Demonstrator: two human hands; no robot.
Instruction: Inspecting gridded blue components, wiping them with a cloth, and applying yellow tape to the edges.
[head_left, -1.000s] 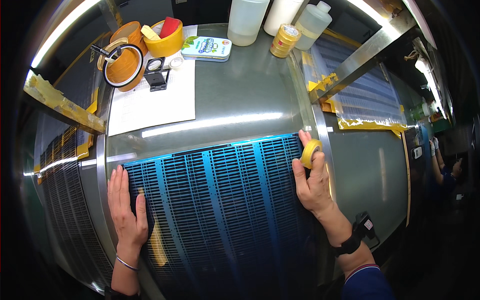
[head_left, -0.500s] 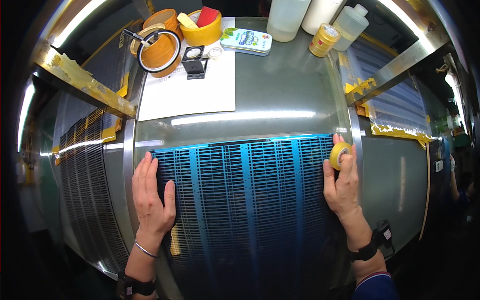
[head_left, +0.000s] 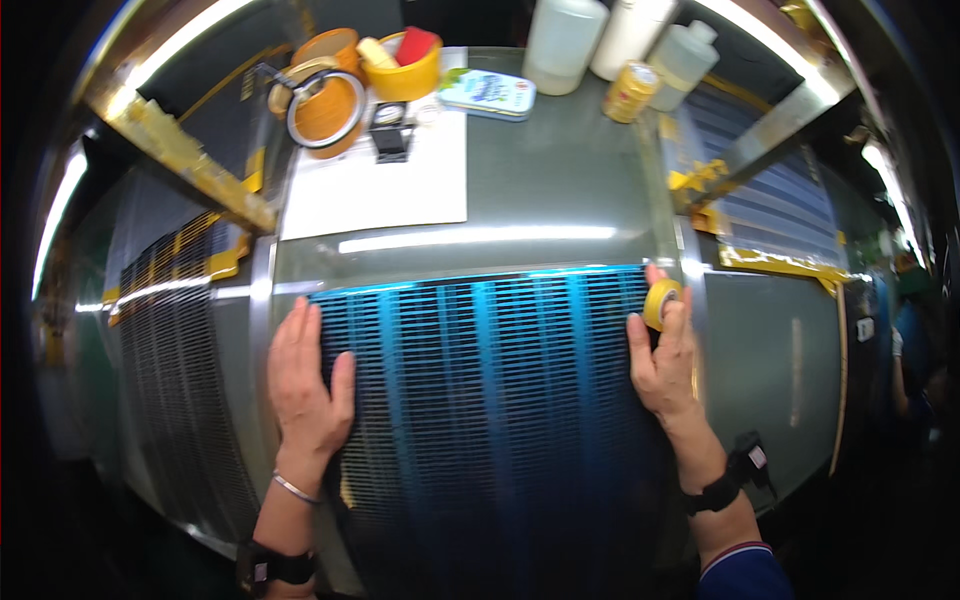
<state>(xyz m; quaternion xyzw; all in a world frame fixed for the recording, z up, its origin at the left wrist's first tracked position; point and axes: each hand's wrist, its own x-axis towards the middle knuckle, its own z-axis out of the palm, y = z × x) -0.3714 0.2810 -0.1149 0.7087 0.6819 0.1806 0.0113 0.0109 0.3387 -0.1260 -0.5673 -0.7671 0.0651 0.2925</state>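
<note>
- Blue slotted sheet lies right of the left hand, whose fingers extend flat
- Yellow tape roll sits gripped in the right hand

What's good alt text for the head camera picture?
A person's left hand and right hand flank a blue slatted sheet; the right holds a yellow tape roll. Behind are white paper and bottles.

A grey-green worktable carries a white paper. Right of the paper stand pale bottles and a yellow tape stack. A flat tin overlaps the paper's right edge; on its near side spreads a blue slotted sheet.
</note>
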